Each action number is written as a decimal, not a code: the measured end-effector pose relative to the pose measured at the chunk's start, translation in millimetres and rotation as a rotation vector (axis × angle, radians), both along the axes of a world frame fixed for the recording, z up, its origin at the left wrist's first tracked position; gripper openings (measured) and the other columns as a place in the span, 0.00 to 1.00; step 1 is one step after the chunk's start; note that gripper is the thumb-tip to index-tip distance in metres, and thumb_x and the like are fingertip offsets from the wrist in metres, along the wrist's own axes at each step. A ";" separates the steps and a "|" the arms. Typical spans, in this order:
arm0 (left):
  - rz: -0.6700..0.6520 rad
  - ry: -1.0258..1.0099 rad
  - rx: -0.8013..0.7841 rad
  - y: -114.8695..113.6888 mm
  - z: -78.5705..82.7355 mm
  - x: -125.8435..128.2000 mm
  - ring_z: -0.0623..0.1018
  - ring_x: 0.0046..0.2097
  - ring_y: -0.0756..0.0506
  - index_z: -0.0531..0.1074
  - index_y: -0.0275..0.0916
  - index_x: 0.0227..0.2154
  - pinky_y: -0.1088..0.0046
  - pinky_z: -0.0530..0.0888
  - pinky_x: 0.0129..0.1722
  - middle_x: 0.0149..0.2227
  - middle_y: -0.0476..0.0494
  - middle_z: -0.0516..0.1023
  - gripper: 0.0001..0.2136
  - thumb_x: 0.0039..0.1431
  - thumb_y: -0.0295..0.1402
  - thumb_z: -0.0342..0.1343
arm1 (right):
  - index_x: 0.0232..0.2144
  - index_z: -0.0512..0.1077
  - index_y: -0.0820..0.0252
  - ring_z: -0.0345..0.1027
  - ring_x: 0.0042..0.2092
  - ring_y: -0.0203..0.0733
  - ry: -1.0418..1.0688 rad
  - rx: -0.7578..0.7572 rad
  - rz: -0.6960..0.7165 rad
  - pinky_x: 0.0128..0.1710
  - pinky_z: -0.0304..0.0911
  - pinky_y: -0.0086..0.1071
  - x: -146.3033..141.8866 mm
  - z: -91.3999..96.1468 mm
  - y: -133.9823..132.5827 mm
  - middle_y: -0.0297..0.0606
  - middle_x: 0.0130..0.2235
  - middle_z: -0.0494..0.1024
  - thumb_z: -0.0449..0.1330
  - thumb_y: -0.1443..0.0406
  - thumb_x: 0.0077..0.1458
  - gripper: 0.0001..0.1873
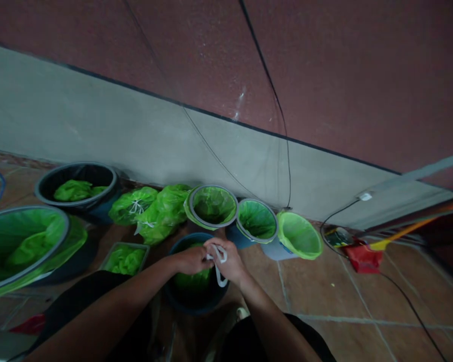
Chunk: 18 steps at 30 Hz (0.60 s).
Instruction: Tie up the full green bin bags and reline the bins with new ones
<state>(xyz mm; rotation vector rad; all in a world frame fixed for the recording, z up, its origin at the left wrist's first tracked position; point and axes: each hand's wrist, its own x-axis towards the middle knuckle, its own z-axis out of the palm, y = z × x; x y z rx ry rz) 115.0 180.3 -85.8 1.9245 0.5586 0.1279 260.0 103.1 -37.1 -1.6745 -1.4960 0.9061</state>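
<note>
Both of my hands meet over a dark blue bucket [211, 305], which has a green plastic bag [192, 282] inside. My left hand [191, 260] has its fingers closed on a white strip [221, 279]. Touching it, my right hand [228, 261] is closed on the same strip, which loops over the fingers and hangs down in front of the bucket's opening. Whether the strip is joined to the green bag is hidden by my hands. White ties like it show on the tied green bags [164, 211] behind.
Green-lined bins [257, 221] line the wall to the right of the tied bags. On the left are a large green-lined bin [66, 236], a black-lined tub [115, 186] and a small container [146, 251]. A red dustpan [362, 257] and a black cord [409, 304] lie right.
</note>
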 end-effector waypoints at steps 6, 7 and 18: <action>-0.052 -0.029 -0.126 1.6 2.8 2.4 0.67 0.25 0.50 0.73 0.39 0.23 0.76 0.64 0.27 0.21 0.51 0.69 0.13 0.57 0.41 0.53 | 0.56 0.66 0.62 0.74 0.36 0.40 -0.068 -0.318 -0.018 0.37 0.65 0.31 5.1 -16.0 -5.8 0.41 0.39 0.80 0.59 0.57 0.59 0.25; -0.052 -0.022 -0.171 2.4 3.3 1.5 0.66 0.24 0.50 0.72 0.39 0.22 0.76 0.63 0.25 0.19 0.51 0.68 0.14 0.56 0.42 0.53 | 0.55 0.68 0.62 0.74 0.36 0.40 -0.107 -0.358 0.021 0.37 0.65 0.31 5.0 -15.2 -8.5 0.41 0.38 0.80 0.58 0.57 0.60 0.23; 0.249 -0.023 -0.603 11.0 8.5 -7.7 0.70 0.25 0.50 0.75 0.36 0.25 0.74 0.67 0.26 0.24 0.46 0.75 0.20 0.50 0.51 0.60 | 0.19 0.67 0.59 0.55 0.23 0.32 -0.228 -0.435 0.068 0.25 0.48 0.28 18.7 -6.0 -8.8 0.29 0.19 0.64 0.55 0.61 0.61 0.19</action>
